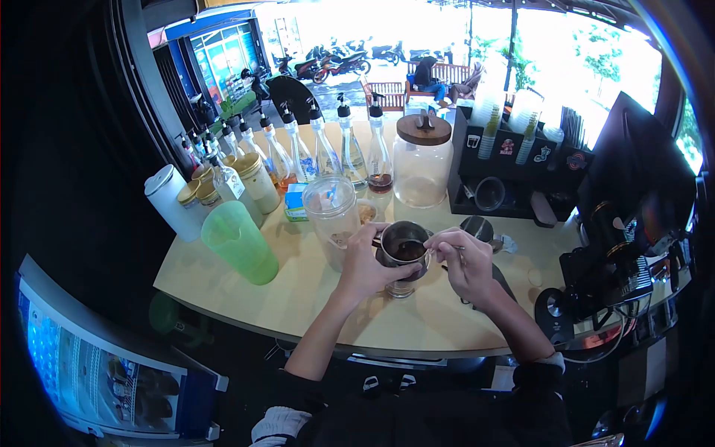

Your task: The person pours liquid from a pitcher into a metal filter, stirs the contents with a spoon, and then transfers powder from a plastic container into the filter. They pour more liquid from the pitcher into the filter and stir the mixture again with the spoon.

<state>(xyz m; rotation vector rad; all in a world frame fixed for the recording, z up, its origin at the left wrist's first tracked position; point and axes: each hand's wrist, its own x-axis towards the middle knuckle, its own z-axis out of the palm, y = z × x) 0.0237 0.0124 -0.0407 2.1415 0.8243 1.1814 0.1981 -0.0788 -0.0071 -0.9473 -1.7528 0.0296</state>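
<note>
Head view: left hand (363,261) grips round steel cup (403,252); right hand (463,257) pinches thin spoon (441,248).

We list our two bare forearms reaching forward and converging at centre, our left hand (363,262) curled in a wrapping grip with thumb uppermost, our right hand (463,258) level beside it, fingers pinched together, wrist bent slightly inward.

Left hand (363,262) wrapped around metal cup (404,253) of dark liquid; right hand (463,261) dipping spoon (441,249) inside; green pitcher (240,242) nearby.
</note>
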